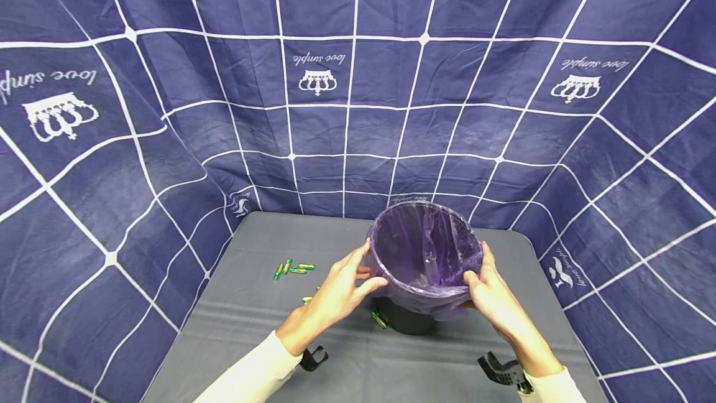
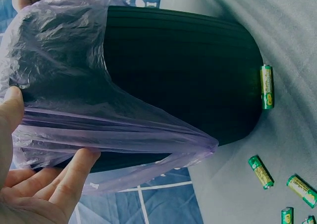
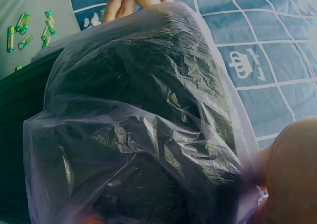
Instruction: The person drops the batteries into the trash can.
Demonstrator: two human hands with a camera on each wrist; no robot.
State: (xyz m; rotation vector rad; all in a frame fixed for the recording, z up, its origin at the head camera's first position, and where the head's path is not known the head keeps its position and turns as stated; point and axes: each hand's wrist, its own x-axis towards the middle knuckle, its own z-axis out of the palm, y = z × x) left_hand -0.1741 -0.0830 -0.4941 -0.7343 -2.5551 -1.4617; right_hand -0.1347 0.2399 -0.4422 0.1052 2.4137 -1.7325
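Head: two hands (image 1: 342,288) (image 1: 492,294), one purple bag (image 1: 447,260).

Left hand (image 1: 338,291): holding, thumb and fingers parted, back of the hand toward the head camera.
Left thumb (image 1: 373,285): stretched out to the hand's right, nearer the body than the index finger.
Left fingers (image 1: 355,259): index reaching ahead of the hand; others bent beneath it.
Left sleeve (image 1: 254,365): pale, ending behind the wrist.
Right hand (image 1: 495,297): gripping, angled ahead and inward.
Right thumb (image 1: 473,280): bent at the hand's left side.
Right index (image 1: 488,259): pointing ahead; remaining fingers mostly hidden underneath.
Right sleeve (image 1: 554,389): pale, behind the wrist.
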